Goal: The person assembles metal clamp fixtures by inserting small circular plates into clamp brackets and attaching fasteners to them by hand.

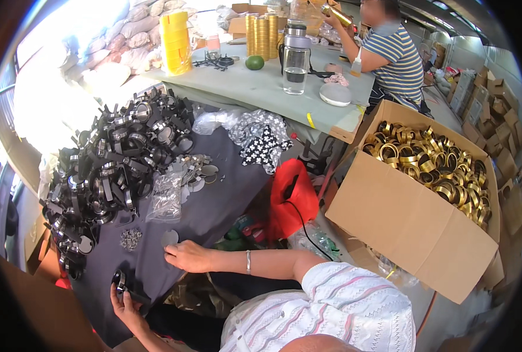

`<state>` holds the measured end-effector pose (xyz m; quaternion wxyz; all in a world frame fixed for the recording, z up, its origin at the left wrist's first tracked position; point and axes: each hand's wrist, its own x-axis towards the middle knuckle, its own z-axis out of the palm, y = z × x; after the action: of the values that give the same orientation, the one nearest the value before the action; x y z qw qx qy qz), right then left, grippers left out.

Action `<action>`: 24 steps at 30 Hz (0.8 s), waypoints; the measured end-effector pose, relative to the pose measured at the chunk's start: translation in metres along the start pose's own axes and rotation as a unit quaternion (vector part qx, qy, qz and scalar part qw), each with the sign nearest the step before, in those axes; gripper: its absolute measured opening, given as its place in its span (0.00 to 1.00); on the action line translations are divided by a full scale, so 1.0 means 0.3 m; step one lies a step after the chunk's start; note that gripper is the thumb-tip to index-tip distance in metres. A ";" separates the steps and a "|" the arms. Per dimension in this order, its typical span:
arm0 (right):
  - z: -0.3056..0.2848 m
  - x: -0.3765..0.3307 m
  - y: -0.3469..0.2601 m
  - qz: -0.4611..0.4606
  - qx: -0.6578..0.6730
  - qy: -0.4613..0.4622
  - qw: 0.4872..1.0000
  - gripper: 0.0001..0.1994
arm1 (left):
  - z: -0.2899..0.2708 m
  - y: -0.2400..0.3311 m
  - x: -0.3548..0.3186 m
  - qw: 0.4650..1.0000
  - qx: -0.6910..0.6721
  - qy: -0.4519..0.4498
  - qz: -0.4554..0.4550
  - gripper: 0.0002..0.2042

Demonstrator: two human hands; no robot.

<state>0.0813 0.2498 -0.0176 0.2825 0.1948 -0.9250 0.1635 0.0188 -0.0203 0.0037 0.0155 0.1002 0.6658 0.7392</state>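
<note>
Dark grey cloth covers the worktop (pixel 214 205) that fills the middle of the frame, with a heap of black-and-silver strap pieces (pixel 114 170) piled at centre left. Low in the frame, the left hand (pixel 126 305) is curled around one such black strap piece (pixel 120 280), which pokes up out of the top of its grip. The right hand (pixel 187 256) lies flat on the cloth just up and to the right of it, fingers loosely together and pointing toward the frame's left; whether it pinches anything I cannot tell. A small round silver disc (pixel 169 237) rests on the cloth right above those fingertips, near touching, so the right hand is much the nearer one to it. A small pile of tiny metal bits (pixel 131 237) sits further left. At right stands a cardboard box of gold rings (pixel 431 161).
</note>
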 end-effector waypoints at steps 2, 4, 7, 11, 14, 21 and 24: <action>0.013 -0.004 -0.001 -0.009 0.010 0.041 0.999 0.08 | 0.000 0.001 0.001 1.000 0.003 0.002 -0.003 0.22; 0.022 -0.006 -0.002 -0.004 0.004 0.042 0.999 0.08 | 0.015 0.013 -0.004 1.000 -0.003 0.010 -0.007 0.22; 0.022 -0.007 -0.003 -0.004 0.007 0.056 0.998 0.08 | 0.016 0.008 -0.002 1.000 -0.007 0.018 -0.013 0.22; 0.026 -0.008 0.000 -0.003 0.012 0.052 0.999 0.08 | -0.011 -0.017 0.014 1.000 0.002 0.012 -0.011 0.22; 0.024 -0.006 -0.003 -0.001 0.013 0.051 0.999 0.08 | -0.012 -0.020 0.014 1.000 0.008 0.014 -0.001 0.22; 0.024 -0.007 -0.003 0.017 0.022 0.042 0.999 0.07 | 0.011 0.009 0.000 1.000 0.022 0.014 -0.004 0.23; 0.027 -0.004 -0.002 0.016 0.029 0.063 0.997 0.07 | 0.025 0.017 -0.004 0.999 0.013 0.032 -0.008 0.23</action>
<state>0.0788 0.2463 -0.0246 0.3315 0.1774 -0.9033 0.2065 0.0218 -0.0137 0.0094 -0.0015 0.0715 0.6765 0.7330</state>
